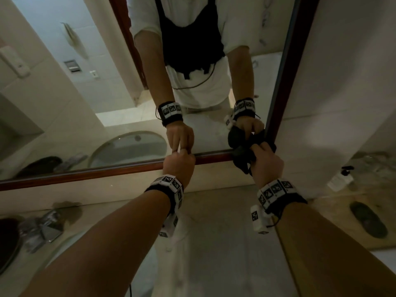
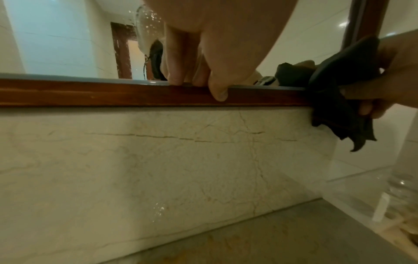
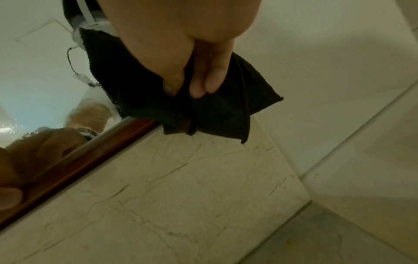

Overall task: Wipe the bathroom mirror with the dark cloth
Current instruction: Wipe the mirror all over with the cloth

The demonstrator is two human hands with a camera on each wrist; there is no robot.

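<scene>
Now my right hand [image 1: 266, 161] bunches dark cloth [image 1: 243, 155] against lower right corner of bathroom mirror [image 1: 107, 82], fingers curled round it, right of frame centre. Left hand [image 1: 179, 162] at centre, fingers bent, tips resting on wooden frame [image 2: 113, 92] bottom rail, holding nothing. Marble backsplash [image 2: 158, 160] below.
</scene>
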